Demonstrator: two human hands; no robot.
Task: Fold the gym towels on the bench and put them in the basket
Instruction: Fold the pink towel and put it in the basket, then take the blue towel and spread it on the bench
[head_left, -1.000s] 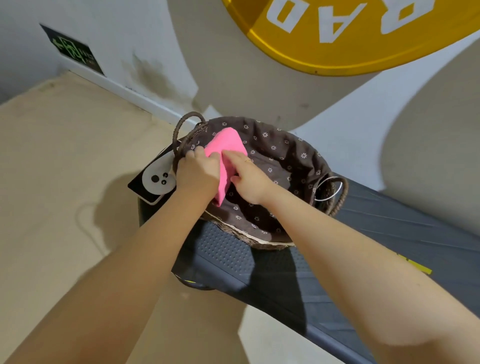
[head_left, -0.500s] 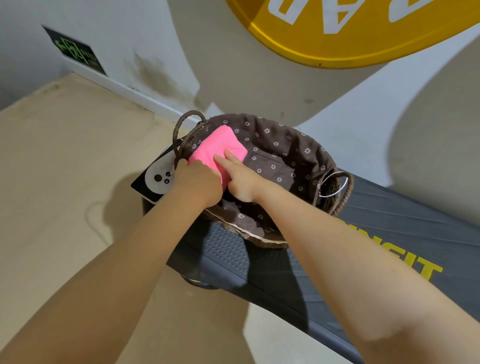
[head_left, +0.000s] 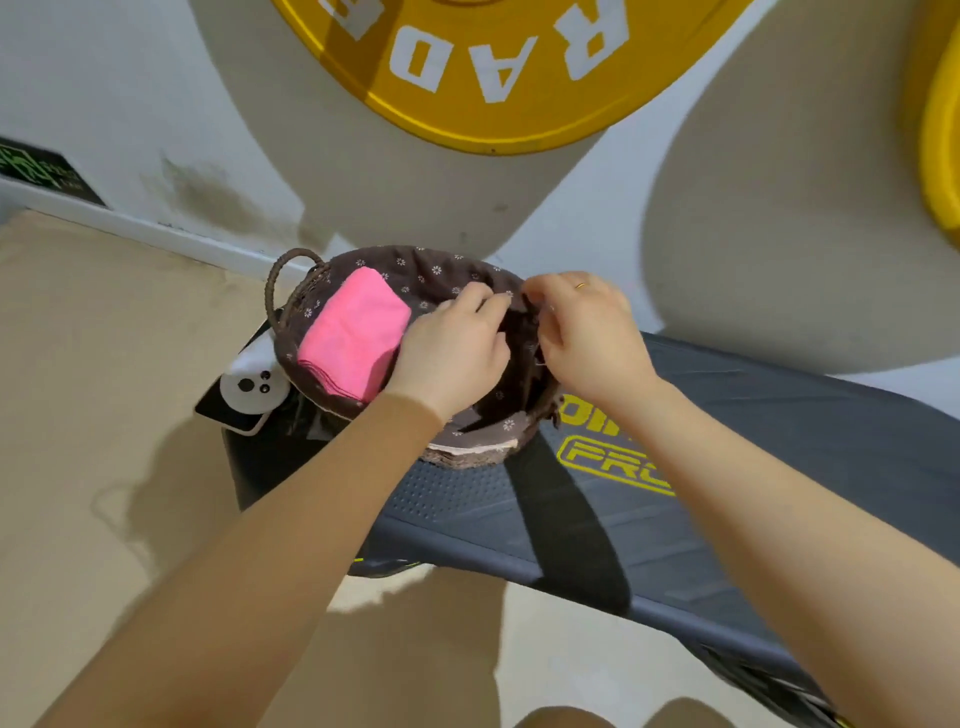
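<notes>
Bench (head_left: 779, 467) | pink towel (head_left: 353, 338) folded in basket (head_left: 467, 454) | I see left hand (head_left: 452, 353), right hand (head_left: 587, 338) pinching basket's liner (head_left: 415, 270) | next, I judge: straighten liner.

A: What's behind, up at twelve o'clock?
B: A pale wall (head_left: 104, 78) with a big yellow weight plate (head_left: 483, 78) bearing white letters, throwing a broad grey shadow beneath it. A second yellow plate (head_left: 943, 135) cuts the edge at three o'clock.
A: And at nine o'clock?
B: A dark sign with green markings (head_left: 36, 174) on the wall, above a white skirting strip (head_left: 145, 234). There's a grubby stain (head_left: 208, 197) on the paint near it.
A: The ground?
B: A tan floor (head_left: 104, 389), from nine down to six o'clock, crossed by soft shadows.
</notes>
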